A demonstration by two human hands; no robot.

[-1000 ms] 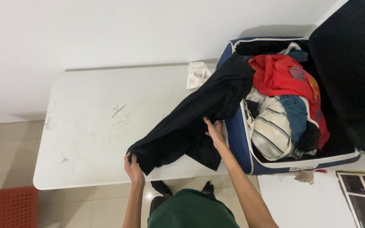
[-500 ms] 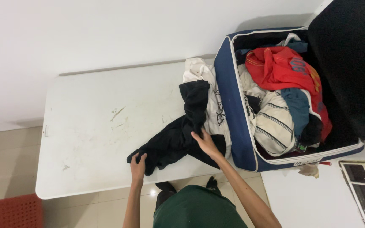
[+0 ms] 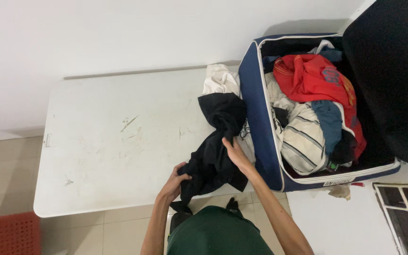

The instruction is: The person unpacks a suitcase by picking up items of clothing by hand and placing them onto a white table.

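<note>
Nearest us, the left hand [image 3: 174, 183] pinches the lower end of 1 black garment [image 3: 216, 146] at the near edge of the surface [image 3: 114, 141]; its grip is closed on the cloth. The right hand [image 3: 236, 155] presses flat and open-fingered on the garment's middle. The garment's long axis runs from the left hand up and right, toward the suitcase [image 3: 253, 108]; the right hand is nearer that far end. Beyond lie 1 white cloth [image 3: 220, 78] and 1 open suitcase of mixed clothes, a red shirt [image 3: 310, 78] on top.
</note>
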